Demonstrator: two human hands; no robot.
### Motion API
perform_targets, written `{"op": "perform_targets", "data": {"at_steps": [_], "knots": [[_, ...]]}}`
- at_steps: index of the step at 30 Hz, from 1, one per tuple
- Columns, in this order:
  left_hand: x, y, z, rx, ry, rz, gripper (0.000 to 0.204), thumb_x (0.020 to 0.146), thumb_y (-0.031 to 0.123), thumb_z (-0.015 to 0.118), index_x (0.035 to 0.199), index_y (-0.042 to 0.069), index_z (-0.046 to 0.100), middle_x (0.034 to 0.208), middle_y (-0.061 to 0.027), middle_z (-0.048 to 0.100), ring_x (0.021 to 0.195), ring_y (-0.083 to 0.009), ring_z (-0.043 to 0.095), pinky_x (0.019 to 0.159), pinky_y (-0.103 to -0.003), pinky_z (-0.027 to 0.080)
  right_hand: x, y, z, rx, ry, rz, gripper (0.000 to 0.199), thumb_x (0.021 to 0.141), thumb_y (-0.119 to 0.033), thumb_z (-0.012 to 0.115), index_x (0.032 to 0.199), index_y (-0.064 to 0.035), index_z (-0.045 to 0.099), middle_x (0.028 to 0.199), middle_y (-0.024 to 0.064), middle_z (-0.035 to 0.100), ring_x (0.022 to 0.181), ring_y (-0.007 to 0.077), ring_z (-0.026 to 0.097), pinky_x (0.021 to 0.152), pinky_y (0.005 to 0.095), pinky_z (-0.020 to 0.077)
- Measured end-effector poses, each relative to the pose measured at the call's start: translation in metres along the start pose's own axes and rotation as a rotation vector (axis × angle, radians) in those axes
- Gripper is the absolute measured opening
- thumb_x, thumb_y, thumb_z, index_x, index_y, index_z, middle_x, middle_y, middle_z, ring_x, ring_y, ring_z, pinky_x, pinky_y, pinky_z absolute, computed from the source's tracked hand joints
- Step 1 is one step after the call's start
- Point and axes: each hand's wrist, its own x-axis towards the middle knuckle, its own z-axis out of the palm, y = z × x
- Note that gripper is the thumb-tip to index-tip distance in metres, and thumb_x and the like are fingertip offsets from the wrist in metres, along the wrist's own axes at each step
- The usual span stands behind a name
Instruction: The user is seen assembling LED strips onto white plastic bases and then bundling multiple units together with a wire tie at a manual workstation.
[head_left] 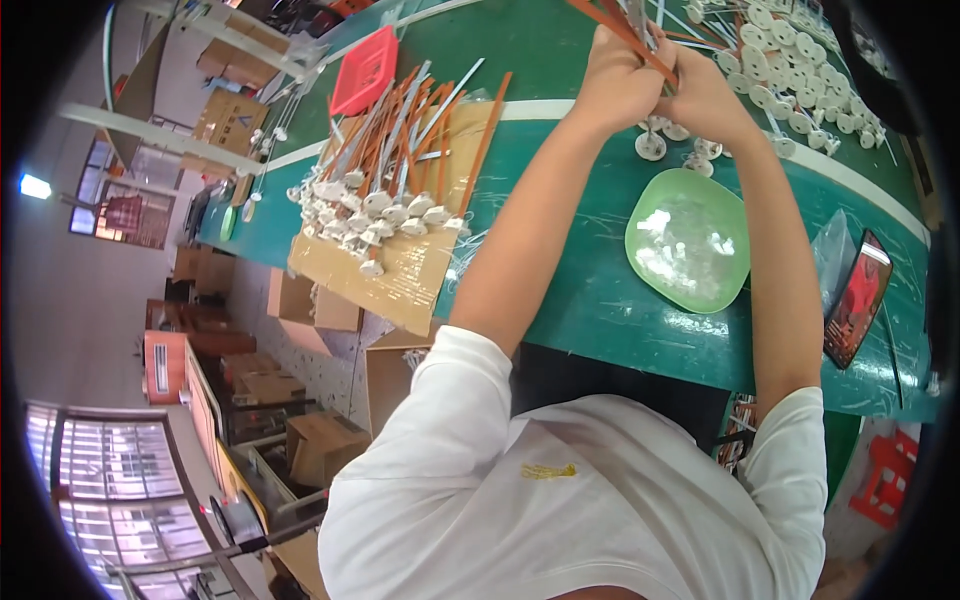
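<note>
My left hand [617, 82] and my right hand [708, 98] are close together at the far side of the bench, both closed around a bundle of flat orange-brown and grey strips [632, 30]. The strips stick up past the fingers, and white round end pieces [651, 147] show just below the hands. Which finger grips which strip is hidden. To the right of my hands lies a large heap of similar strips with white discs [780, 60]. Nearer me, between my forearms, sits a light green dish [690, 240] with shiny clear contents too small to make out.
On the left, more strips with white ends [375, 205] lie on a cardboard sheet [400, 290], by a red plastic basket [366, 72]. A phone [858, 300] and a clear plastic bag [830, 255] lie at right. Cardboard boxes [320, 445] stand on the floor.
</note>
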Motion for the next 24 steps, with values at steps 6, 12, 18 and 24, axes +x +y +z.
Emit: {"op": "perform_targets", "data": {"at_steps": [6,12,18,24], "knots": [[0.007,0.042,-0.057,0.356,-0.57,0.133,0.063,0.087,0.044,0.057,0.126,-0.005,0.049,0.122,-0.0274,0.053,0.13,-0.037,0.035,0.105,-0.041,0.035,0.003,0.012,0.011,0.051,0.054,-0.035,0.035,0.08,-0.006,0.059,0.115,-0.005,0.058,0.086,0.0069,0.062,0.073,0.0173,0.057,0.069,0.0311,0.0459],[0.02,0.028,-0.204,1.421,-0.536,-0.367,0.079,0.074,0.067,0.062,0.105,-0.006,0.065,0.098,-0.027,0.066,0.095,-0.0398,0.065,0.081,-0.045,0.052,0.004,-0.004,0.005,0.304,0.235,0.024,0.015,0.094,-0.021,0.052,0.094,-0.0062,0.055,0.063,-0.0008,0.049,0.062,0.0085,0.048,0.058,0.0253,0.0379],[-0.02,-0.065,-0.312,1.516,-0.706,-0.72,0.05,0.069,0.046,0.071,0.086,-0.001,0.072,0.086,-0.0205,0.069,0.09,-0.0349,0.067,0.08,-0.04,0.053,0.003,-0.018,0.005,0.308,0.232,-0.002,0.021,0.096,-0.025,0.05,0.093,-0.0041,0.054,0.063,-0.0009,0.048,0.06,0.0093,0.046,0.057,0.026,0.0369],[-0.013,-0.07,-0.328,1.312,-0.474,-0.468,0.044,0.064,0.031,0.076,0.096,0.002,0.07,0.093,-0.0236,0.068,0.089,-0.0374,0.066,0.08,-0.041,0.054,0.004,-0.018,0.003,0.247,0.137,-0.001,0.026,0.097,-0.029,0.05,0.094,-0.0036,0.055,0.06,0.0001,0.049,0.057,0.0094,0.047,0.055,0.0271,0.037]]}}
